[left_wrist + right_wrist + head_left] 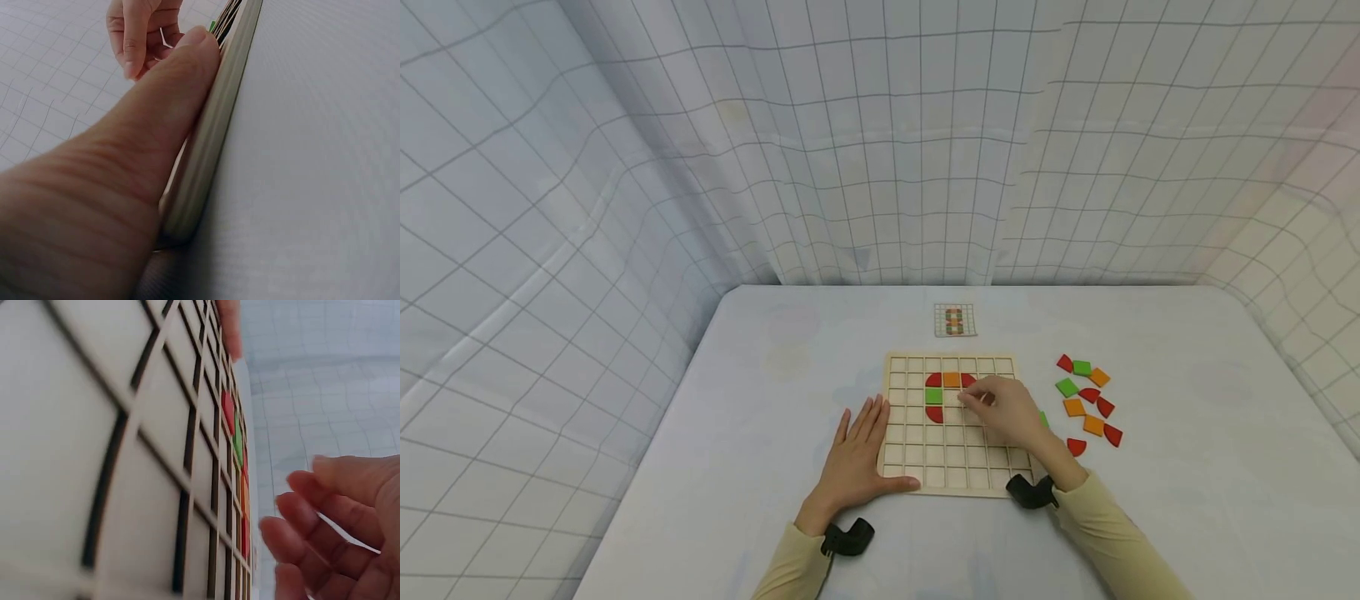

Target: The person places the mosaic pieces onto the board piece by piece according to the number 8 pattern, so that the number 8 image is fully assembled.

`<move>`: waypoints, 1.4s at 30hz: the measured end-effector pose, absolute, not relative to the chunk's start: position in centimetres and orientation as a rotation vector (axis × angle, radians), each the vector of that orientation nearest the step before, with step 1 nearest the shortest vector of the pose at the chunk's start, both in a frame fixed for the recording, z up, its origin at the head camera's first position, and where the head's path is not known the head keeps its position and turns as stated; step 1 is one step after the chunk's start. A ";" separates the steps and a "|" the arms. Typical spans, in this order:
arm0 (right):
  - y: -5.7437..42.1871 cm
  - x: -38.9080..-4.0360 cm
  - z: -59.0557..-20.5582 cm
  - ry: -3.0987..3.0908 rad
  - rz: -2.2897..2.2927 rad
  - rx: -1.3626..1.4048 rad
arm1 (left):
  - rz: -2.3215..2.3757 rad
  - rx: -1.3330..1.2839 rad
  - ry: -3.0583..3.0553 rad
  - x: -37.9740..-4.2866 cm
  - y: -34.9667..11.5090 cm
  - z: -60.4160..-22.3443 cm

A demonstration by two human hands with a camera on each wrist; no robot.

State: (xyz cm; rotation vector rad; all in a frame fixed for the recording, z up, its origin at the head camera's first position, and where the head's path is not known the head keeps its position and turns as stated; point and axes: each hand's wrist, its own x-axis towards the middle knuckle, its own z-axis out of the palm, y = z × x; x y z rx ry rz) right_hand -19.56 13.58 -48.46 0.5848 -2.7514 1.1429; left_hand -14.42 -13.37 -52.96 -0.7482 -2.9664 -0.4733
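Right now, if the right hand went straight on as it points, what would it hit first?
Probably the green square tile, left of the right hand on the wooden grid board; height is unclear, so the hand might pass above it.

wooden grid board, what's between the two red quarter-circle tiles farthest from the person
An orange square tile lies between them, as the head view shows.

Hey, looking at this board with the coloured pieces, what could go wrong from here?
The loose green piece is partly hidden behind the right grip, so pulling back might knock it. The fingertips there are close to the upper-right red piece and could nudge it. The left grip has its thumb at the near edge of the board; a push could shift it and jolt the placed pieces.
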 end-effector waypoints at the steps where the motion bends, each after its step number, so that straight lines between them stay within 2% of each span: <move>1: 13.9 -19.5 -48.4 -2.743 1.114 0.561 | -0.475 -0.748 -2.965 -14.4 -13.4 -53.0; 23: 23.2 -17.1 -48.2 -2.804 0.685 -0.083 | -0.522 -0.772 -2.937 -14.4 -13.5 -52.9; 42: 25.0 -16.3 -48.6 -3.012 0.608 -0.260 | -0.508 -0.740 -2.952 -14.4 -13.4 -53.0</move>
